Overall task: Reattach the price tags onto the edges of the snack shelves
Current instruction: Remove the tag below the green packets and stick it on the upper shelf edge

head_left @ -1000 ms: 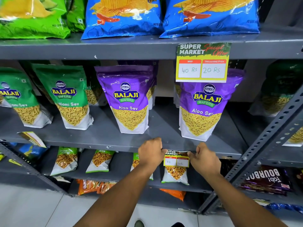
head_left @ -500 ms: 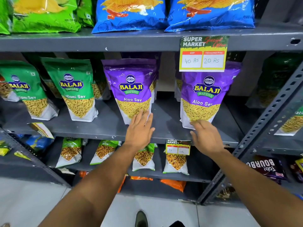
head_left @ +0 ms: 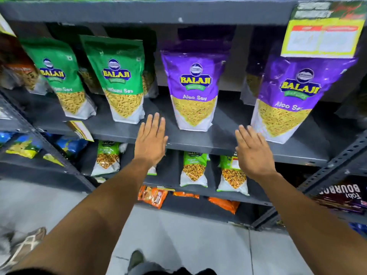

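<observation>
both hands are spread flat and hold nothing: the left hand (head_left: 152, 142) reaches over the front edge of the middle shelf (head_left: 200, 142), fingers together and pointing up between a green balaji pouch (head_left: 119, 80) and a purple aloo sev pouch (head_left: 193, 90); the right hand (head_left: 253, 153) hangs open with fingers fanned, just left of a second purple aloo sev pouch (head_left: 288, 100). one yellow price tag (head_left: 320, 36) hangs from the top shelf's edge (head_left: 139, 13) above that second purple pouch, its writing too blurred to read. a second tag (head_left: 80, 130) sits at the left end of the middle shelf's edge, tilted outward at an angle. a third tag (head_left: 235, 161) seems to show as a sliver of yellow and red beside the right hand's thumb, mostly hidden by the hand. small green packets (head_left: 193, 169) stand on the lower shelf, and orange packets (head_left: 153, 195) lie below them.
</observation>
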`<state>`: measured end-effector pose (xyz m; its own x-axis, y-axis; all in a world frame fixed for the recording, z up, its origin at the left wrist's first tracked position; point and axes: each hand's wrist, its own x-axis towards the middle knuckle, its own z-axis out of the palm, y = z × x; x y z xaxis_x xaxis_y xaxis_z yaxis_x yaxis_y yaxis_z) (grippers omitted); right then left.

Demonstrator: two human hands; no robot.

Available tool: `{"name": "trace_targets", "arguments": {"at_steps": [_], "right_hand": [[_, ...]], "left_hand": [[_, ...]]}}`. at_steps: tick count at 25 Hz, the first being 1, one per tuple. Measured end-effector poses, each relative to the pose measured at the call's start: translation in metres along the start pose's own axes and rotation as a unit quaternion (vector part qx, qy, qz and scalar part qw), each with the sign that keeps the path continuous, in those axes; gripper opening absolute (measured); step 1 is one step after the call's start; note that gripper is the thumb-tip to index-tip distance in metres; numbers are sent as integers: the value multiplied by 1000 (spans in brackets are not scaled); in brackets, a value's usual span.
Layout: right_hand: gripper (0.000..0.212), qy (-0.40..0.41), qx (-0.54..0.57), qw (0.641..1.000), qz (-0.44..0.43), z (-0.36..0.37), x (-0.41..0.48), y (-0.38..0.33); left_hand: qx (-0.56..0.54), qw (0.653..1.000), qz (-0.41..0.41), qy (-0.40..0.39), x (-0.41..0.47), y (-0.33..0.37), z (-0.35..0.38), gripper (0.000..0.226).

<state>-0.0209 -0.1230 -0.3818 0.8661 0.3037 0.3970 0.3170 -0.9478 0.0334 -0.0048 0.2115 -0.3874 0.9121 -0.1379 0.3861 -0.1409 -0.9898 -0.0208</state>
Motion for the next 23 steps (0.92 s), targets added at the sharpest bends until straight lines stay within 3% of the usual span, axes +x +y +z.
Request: {"name": "trace_targets", "arguments": {"at_steps": [8, 10, 12, 13, 15, 16, 18, 20, 23], "right_hand": [[48, 0, 9, 1000, -30, 52, 75, -193], [48, -11, 18, 999, -43, 58, 99, -236], [48, 0, 32, 997, -72, 57, 131, -281], [48, 10, 37, 994, -105, 55, 149, -302], [47, 37, 48, 981, -183, 48, 184, -345], [46, 45, 55, 975, -210, 45, 199, -367], [44, 49, 60, 967, -241, 40, 220, -408], [41, 33, 65, 965, -251, 38, 236, -444], [35, 5, 45, 964, -261, 39, 244, -476]], "left_hand": [[-34, 997, 36, -65, -85, -195, 52, 58], [-75, 994, -15, -83, -105, -240, 62, 59], [-175, 967, -162, -92, -111, -275, 67, 62], [-263, 926, -257, -88, -107, -284, 68, 61], [-458, 787, -411, -40, -86, -289, 63, 29], [-532, 718, -449, -14, -75, -292, 58, 14], [-630, 616, -473, 8, -59, -292, 51, 26], [-691, 538, -482, 23, -49, -294, 50, 11], [-757, 419, -501, 33, -48, -297, 58, 26]]}}
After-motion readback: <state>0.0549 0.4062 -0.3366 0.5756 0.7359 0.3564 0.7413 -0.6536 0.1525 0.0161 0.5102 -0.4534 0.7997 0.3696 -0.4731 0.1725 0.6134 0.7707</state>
